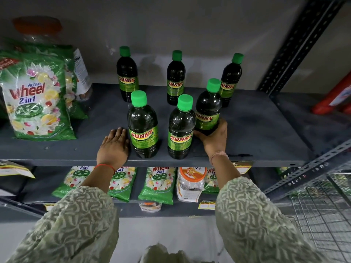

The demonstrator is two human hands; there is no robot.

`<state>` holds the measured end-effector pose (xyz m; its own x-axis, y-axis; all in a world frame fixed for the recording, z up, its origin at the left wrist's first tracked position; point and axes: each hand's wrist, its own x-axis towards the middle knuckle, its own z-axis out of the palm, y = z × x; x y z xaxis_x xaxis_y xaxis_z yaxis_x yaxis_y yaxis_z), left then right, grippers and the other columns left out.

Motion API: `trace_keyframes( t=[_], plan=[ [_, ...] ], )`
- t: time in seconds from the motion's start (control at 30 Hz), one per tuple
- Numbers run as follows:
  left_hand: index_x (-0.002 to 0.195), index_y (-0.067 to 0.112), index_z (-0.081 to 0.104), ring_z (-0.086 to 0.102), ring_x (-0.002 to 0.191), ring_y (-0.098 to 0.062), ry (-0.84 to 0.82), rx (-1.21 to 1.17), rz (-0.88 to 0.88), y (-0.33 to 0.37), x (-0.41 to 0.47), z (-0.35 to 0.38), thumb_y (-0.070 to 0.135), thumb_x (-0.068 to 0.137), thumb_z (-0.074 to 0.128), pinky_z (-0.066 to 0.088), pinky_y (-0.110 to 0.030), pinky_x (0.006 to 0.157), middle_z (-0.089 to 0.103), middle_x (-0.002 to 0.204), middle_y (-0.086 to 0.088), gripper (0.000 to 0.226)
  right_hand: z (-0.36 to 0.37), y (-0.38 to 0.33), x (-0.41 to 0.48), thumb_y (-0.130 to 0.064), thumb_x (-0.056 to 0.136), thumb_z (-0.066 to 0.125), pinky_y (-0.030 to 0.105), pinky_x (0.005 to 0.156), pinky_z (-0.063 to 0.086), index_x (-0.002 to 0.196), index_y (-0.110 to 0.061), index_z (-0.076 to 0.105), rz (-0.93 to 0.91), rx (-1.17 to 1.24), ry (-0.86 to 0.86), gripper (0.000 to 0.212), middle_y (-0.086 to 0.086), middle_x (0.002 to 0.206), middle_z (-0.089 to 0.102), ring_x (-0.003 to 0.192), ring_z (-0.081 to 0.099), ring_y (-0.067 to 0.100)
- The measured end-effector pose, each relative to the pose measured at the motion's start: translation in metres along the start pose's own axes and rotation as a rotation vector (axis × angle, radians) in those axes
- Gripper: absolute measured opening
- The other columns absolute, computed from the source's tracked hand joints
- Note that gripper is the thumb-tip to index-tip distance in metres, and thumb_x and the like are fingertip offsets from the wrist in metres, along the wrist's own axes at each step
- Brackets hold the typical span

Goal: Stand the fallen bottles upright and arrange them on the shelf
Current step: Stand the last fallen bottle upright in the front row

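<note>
Several dark SUNNY bottles with green caps stand upright on the grey shelf [256,130]. Three are at the back: left [126,74], middle [175,78], right [230,80]. Two stand near the front edge: left [143,126] and middle [181,130]. A little behind them, to the right, stands another bottle [208,109], and my right hand [213,137] grips its base. My left hand [115,146] lies flat on the shelf, fingers together, right beside the front left bottle, holding nothing.
Green Wheel detergent bags [38,99] stand at the shelf's left, with a clear jar [81,73] behind them. More bags [157,185] and an orange-lidded jar [190,184] fill the shelf below. A wire basket [322,213] sits at the lower right. A slotted metal upright [296,46] bounds the right side.
</note>
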<state>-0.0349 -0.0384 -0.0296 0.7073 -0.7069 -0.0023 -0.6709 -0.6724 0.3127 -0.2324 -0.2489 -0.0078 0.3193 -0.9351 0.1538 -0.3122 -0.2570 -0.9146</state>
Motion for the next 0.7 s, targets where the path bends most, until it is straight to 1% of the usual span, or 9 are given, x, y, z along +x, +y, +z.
trace_keyframes(
  t=[0.03,0.1,0.17,0.23,0.3,0.43,0.5,0.57,0.7],
  plan=[
    [0.145,0.012,0.018,0.012,0.146,-0.026,0.0,-0.004,0.001,0.0,0.0,0.0,0.026,0.096,0.026,0.012,-0.041,0.12,0.017,0.157,-0.008,0.051,-0.005,0.004,0.001,-0.017,0.058,0.084,0.044,0.101,0.042,0.126,-0.005,0.039,0.01,0.031,-0.03,0.082,0.015,0.125,0.054,0.118,0.05,0.03],
    [0.145,0.012,0.018,0.012,0.146,-0.026,0.001,-0.007,0.002,0.0,0.0,0.0,0.026,0.097,0.026,0.012,-0.041,0.12,0.018,0.157,-0.008,0.051,-0.014,0.009,0.002,-0.012,0.068,0.078,0.041,0.104,0.04,0.132,-0.007,0.037,0.006,-0.006,-0.112,0.076,0.013,0.131,0.054,0.122,0.049,0.027],
    [0.145,0.012,0.018,0.012,0.146,-0.025,0.003,-0.004,-0.001,0.0,0.0,0.0,0.026,0.097,0.026,0.012,-0.041,0.12,0.018,0.157,-0.008,0.051,-0.019,0.01,0.002,-0.01,0.072,0.075,0.039,0.107,0.036,0.139,-0.011,0.03,-0.011,-0.027,-0.181,0.08,0.011,0.138,0.049,0.127,0.044,0.024],
    [0.145,0.012,0.018,0.012,0.146,-0.025,0.004,-0.001,-0.003,0.001,0.0,0.0,0.026,0.097,0.026,0.012,-0.04,0.12,0.018,0.157,-0.008,0.051,-0.021,0.008,0.0,-0.007,0.069,0.077,0.038,0.109,0.034,0.141,-0.012,0.024,0.006,0.031,-0.213,0.09,0.009,0.141,0.046,0.13,0.041,0.022],
    [0.145,0.012,0.017,0.012,0.146,-0.025,0.006,0.0,-0.004,0.001,-0.001,0.0,0.027,0.097,0.026,0.012,-0.04,0.12,0.017,0.157,-0.008,0.051,-0.02,0.005,0.002,-0.005,0.066,0.078,0.036,0.107,0.036,0.139,-0.01,0.028,0.016,0.036,-0.205,0.089,0.01,0.138,0.048,0.127,0.043,0.022],
    [0.145,0.013,0.017,0.012,0.146,-0.025,-0.005,0.003,-0.01,0.0,0.0,0.0,0.027,0.097,0.026,0.012,-0.04,0.12,0.016,0.158,-0.007,0.052,-0.02,0.002,-0.003,-0.009,0.064,0.08,0.037,0.101,0.042,0.126,-0.006,0.044,0.042,-0.04,-0.13,0.071,0.014,0.125,0.058,0.118,0.053,0.028],
    [0.146,0.013,0.015,0.011,0.146,-0.025,-0.013,0.004,-0.013,0.0,0.001,0.0,0.027,0.097,0.025,0.011,-0.04,0.12,0.015,0.158,-0.007,0.052,-0.021,0.001,-0.013,-0.009,0.064,0.08,0.031,0.096,0.044,0.122,-0.005,0.046,0.033,-0.031,-0.093,0.068,0.013,0.12,0.061,0.114,0.055,0.026],
    [0.146,0.012,0.015,0.011,0.146,-0.025,-0.016,-0.003,-0.014,0.001,0.0,-0.001,0.027,0.097,0.024,0.011,-0.04,0.12,0.015,0.158,-0.007,0.052,-0.024,0.002,-0.027,-0.01,0.065,0.08,0.026,0.088,0.043,0.118,-0.005,0.048,0.001,-0.049,-0.081,0.063,0.014,0.117,0.062,0.11,0.057,0.026],
    [0.145,0.011,0.016,0.012,0.146,-0.026,0.0,-0.011,-0.016,0.003,-0.001,-0.001,0.026,0.097,0.025,0.011,-0.04,0.12,0.016,0.158,-0.008,0.051,-0.034,0.008,-0.05,-0.015,0.067,0.079,0.026,0.086,0.041,0.121,-0.003,0.046,-0.066,-0.118,-0.08,0.064,0.016,0.117,0.061,0.109,0.056,0.029]
  ],
)
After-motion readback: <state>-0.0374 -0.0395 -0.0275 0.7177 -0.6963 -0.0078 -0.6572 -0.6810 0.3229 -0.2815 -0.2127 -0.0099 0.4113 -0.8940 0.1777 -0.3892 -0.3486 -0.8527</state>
